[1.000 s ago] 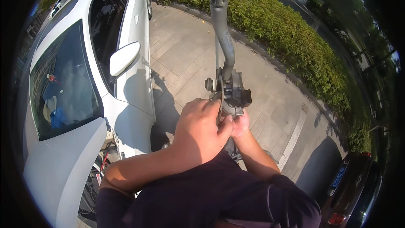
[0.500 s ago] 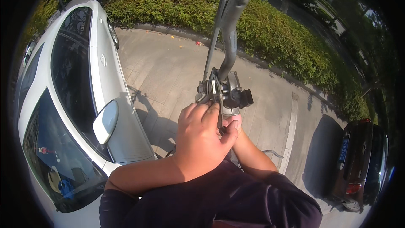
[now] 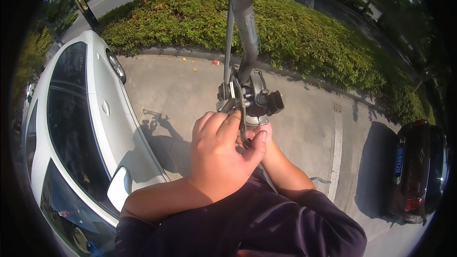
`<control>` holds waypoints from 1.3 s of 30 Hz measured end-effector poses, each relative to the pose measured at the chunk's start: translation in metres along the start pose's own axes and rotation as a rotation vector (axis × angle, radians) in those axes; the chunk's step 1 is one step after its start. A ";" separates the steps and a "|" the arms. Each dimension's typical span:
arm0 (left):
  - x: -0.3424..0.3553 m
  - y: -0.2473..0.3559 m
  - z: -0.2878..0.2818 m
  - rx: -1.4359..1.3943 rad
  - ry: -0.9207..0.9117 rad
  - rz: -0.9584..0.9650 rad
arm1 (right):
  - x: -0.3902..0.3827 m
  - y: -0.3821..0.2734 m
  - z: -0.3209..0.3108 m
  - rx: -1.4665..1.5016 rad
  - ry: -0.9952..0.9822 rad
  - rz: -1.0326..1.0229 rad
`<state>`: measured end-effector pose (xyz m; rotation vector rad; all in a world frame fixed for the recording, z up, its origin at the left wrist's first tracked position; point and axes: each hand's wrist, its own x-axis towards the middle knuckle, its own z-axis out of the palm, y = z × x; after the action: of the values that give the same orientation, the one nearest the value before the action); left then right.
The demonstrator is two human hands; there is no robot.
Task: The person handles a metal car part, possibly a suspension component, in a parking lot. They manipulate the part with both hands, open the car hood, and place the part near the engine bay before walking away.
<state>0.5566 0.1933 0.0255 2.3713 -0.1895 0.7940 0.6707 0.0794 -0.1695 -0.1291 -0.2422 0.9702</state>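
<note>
Your left hand (image 3: 220, 154) is wrapping over a thin flat metal tool (image 3: 242, 121), probably a spanner, with the fingers (image 3: 228, 128) closing round its shank and the thumb pressing up near its lower end; your right hand (image 3: 261, 135) is sitting mostly hidden underneath, so you are seeing only a fingertip or 2 and I cannot tell whether it is gripping anything. The tool's head is reaching up into the grey brake-like mechanism (image 3: 250, 97) clamped at the foot of a curved grey metal tube (image 3: 246, 24), with a thin cable (image 3: 228, 33) running down beside it.

The likeliest trouble is the tool slipping off its fitting; you are holding it at a steep angle with both hands bunched close to the mechanism, so a slip would be driving your knuckles into the sharp edges of that hardware. A small part working loose would be dropping straight to the ground and rolling.

You are working outdoors in strong sun over pale paved ground (image 3: 190, 85); no counter is carrying anything. A white car (image 3: 81, 128) is parking close on your left, a dark car (image 3: 419, 171) is standing at the right edge, and a low green hedge (image 3: 304, 33) is running across behind, with a road beyond it.
</note>
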 end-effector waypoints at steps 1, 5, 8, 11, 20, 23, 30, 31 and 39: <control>0.012 -0.005 0.008 0.003 -0.005 -0.015 | 0.011 -0.014 -0.004 0.013 -0.013 0.011; 0.054 -0.020 0.036 0.045 0.035 -0.055 | 0.046 -0.062 -0.007 0.104 0.051 0.079; 0.084 -0.030 0.052 0.054 -0.020 -0.097 | 0.063 -0.088 -0.017 0.186 -0.087 0.117; 0.105 -0.037 0.061 -0.005 -0.027 -0.042 | 0.072 -0.110 -0.016 0.211 -0.080 0.085; 0.140 -0.041 0.089 0.042 -0.076 0.016 | 0.089 -0.143 -0.041 0.169 -0.191 0.092; 0.147 -0.042 0.099 0.051 -0.092 0.061 | 0.093 -0.146 -0.049 0.208 -0.191 0.055; 0.155 -0.042 0.114 0.110 -0.094 0.074 | 0.094 -0.147 -0.054 0.273 -0.112 0.005; 0.159 -0.040 0.114 0.087 -0.099 0.088 | 0.098 -0.149 -0.054 0.340 -0.199 0.011; 0.167 -0.037 0.126 0.075 -0.032 0.169 | 0.103 -0.152 -0.077 0.212 -0.072 -0.017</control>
<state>0.7657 0.1563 0.0256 2.4637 -0.3830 0.8556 0.8680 0.0795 -0.1965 0.1022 -0.2042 0.9784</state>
